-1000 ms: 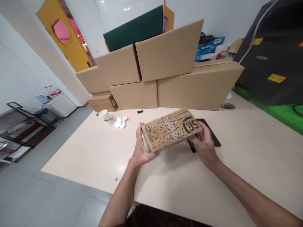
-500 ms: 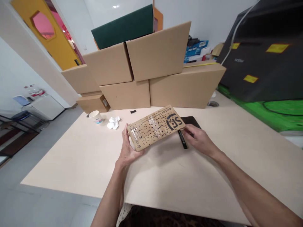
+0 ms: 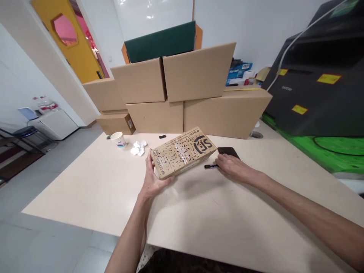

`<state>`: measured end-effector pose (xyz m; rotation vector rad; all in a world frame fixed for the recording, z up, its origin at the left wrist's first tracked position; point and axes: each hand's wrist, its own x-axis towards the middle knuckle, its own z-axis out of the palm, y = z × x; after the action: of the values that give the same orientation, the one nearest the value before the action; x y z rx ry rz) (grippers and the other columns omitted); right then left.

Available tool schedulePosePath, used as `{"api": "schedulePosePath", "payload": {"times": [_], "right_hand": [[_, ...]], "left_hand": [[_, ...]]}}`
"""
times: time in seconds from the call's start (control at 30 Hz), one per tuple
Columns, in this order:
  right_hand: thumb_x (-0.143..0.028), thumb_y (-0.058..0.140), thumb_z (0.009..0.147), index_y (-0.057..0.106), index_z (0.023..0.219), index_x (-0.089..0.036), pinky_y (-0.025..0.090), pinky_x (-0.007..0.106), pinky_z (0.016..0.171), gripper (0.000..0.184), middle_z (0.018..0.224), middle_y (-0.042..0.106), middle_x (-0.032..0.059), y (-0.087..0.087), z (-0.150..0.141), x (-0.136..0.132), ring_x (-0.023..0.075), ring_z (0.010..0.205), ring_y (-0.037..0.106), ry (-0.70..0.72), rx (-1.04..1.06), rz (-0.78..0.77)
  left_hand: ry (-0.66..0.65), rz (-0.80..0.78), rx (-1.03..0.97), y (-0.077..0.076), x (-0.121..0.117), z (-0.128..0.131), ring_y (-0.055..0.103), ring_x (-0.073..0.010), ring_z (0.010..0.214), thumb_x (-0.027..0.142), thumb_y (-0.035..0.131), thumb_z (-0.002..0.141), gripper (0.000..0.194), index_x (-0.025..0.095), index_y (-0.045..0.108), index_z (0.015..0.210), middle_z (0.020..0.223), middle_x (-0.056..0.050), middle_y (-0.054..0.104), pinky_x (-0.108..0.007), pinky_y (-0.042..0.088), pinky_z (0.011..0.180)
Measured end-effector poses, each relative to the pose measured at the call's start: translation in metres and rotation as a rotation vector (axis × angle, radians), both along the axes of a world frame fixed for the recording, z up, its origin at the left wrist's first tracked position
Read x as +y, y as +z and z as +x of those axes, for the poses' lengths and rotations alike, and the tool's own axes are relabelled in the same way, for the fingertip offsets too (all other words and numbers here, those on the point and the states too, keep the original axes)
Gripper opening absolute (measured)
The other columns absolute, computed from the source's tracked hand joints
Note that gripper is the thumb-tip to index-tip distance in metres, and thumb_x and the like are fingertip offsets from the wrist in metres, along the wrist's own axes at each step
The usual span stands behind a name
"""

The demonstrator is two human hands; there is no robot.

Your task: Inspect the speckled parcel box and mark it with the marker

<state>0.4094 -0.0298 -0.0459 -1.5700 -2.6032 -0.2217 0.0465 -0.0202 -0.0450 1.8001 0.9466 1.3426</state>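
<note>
The left grip (image 3: 152, 184) pinches the "SF EXPRESS" carton (image 3: 182, 151); I cannot tell whether the right grip (image 3: 231, 167) holds the black stick (image 3: 209, 166).

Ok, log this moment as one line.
left hand: holds SF Express box, tilted | right hand: at black pen-shaped item, grip unclear | nearby: dark flat item | table: paper cup, crumpled tissue

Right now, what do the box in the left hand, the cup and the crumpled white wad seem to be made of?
SF Express box: cardboard, judging by its matte brown, printed face; the shiny streaks across it look like clear plastic tape. Cup: probably paper, smooth white with colored bands, though plastic is possible. Crumpled wad: likely tissue paper, matte white and creased.
</note>
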Motion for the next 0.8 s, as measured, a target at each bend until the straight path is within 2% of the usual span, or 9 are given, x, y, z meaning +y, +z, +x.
{"api": "schedulePosePath", "payload": {"times": [0.1,0.2,0.27,0.33,0.37,0.43,0.53,0.63,0.8], "right_hand": [[-0.022,0.056,0.089,0.058,0.086,-0.020,0.040,0.032,0.062,0.004,0.078,0.067,0.0089,0.008,0.007,-0.006,0.0226,0.068,0.061,-0.254,0.279,0.084],[-0.038,0.063,0.085,0.050,0.079,-0.025,0.036,0.031,0.051,0.020,0.055,0.055,-0.0015,0.022,0.012,-0.015,0.0183,0.048,0.051,-0.550,0.850,0.203],[-0.046,0.067,0.081,0.050,0.077,-0.026,0.035,0.030,0.045,0.027,0.050,0.052,-0.0048,0.036,0.011,-0.020,0.0160,0.042,0.047,-0.530,1.328,0.266],[-0.048,0.071,0.078,0.056,0.079,-0.024,0.032,0.028,0.039,0.028,0.051,0.055,-0.0049,0.053,0.004,-0.024,0.0142,0.038,0.047,-0.367,1.699,0.257],[-0.047,0.073,0.077,0.061,0.081,-0.023,0.032,0.027,0.038,0.027,0.052,0.058,-0.0039,0.061,-0.002,-0.026,0.0136,0.038,0.048,-0.283,1.788,0.211],[-0.047,0.076,0.077,0.068,0.087,-0.022,0.033,0.026,0.037,0.028,0.057,0.063,-0.0016,0.077,-0.018,-0.031,0.0128,0.039,0.051,-0.156,1.839,0.107],[-0.043,0.084,0.074,0.068,0.089,-0.024,0.043,0.027,0.043,0.029,0.066,0.067,-0.0015,0.091,-0.050,-0.036,0.0132,0.047,0.057,-0.008,1.787,-0.060],[-0.041,0.087,0.073,0.060,0.080,-0.024,0.041,0.025,0.043,0.032,0.066,0.061,-0.0043,0.092,-0.079,-0.035,0.0103,0.047,0.053,0.118,1.720,-0.107],[-0.037,0.069,0.091,0.065,0.084,-0.022,0.041,0.025,0.047,0.017,0.059,0.057,-0.0053,0.086,-0.108,-0.025,0.0104,0.048,0.050,0.252,1.493,-0.233]], "left_hand": [[0.006,0.006,-0.006,-0.001,0.000,0.000,0.028,-0.0424,0.155,0.046,0.095,0.059,0.132,0.032,0.013,0.162,0.164,-0.017,0.026,-0.065,0.027,0.125],[-0.011,0.018,-0.001,0.000,0.000,0.001,0.030,-0.0413,0.154,0.046,0.095,0.059,0.132,0.033,0.013,0.162,0.164,-0.016,0.027,-0.064,0.029,0.125],[-0.009,0.040,0.025,0.001,0.001,0.003,0.029,-0.0421,0.154,0.046,0.095,0.059,0.132,0.033,0.013,0.162,0.165,-0.016,0.027,-0.065,0.027,0.126],[0.001,0.064,0.071,0.003,0.003,0.005,0.027,-0.0443,0.154,0.047,0.094,0.058,0.133,0.033,0.013,0.163,0.165,-0.016,0.025,-0.068,0.026,0.125],[-0.001,0.071,0.096,0.003,0.004,0.007,0.027,-0.0453,0.153,0.048,0.094,0.058,0.133,0.032,0.013,0.163,0.164,-0.016,0.025,-0.069,0.026,0.124],[-0.024,0.079,0.129,0.005,0.006,0.011,0.030,-0.0466,0.151,0.049,0.092,0.059,0.132,0.031,0.013,0.163,0.164,-0.017,0.025,-0.071,0.028,0.123],[-0.057,0.102,0.124,0.006,0.009,0.015,0.031,-0.0479,0.150,0.051,0.091,0.059,0.131,0.029,0.015,0.163,0.162,-0.019,0.026,-0.073,0.029,0.122],[-0.050,0.127,0.116,0.005,0.009,0.017,0.029,-0.0490,0.151,0.049,0.091,0.058,0.131,0.028,0.016,0.163,0.162,-0.019,0.027,-0.074,0.028,0.122],[-0.060,0.127,0.145,0.003,0.006,0.017,0.028,-0.0485,0.152,0.040,0.090,0.057,0.132,0.029,0.011,0.163,0.162,-0.018,0.026,-0.074,0.029,0.121]]}}
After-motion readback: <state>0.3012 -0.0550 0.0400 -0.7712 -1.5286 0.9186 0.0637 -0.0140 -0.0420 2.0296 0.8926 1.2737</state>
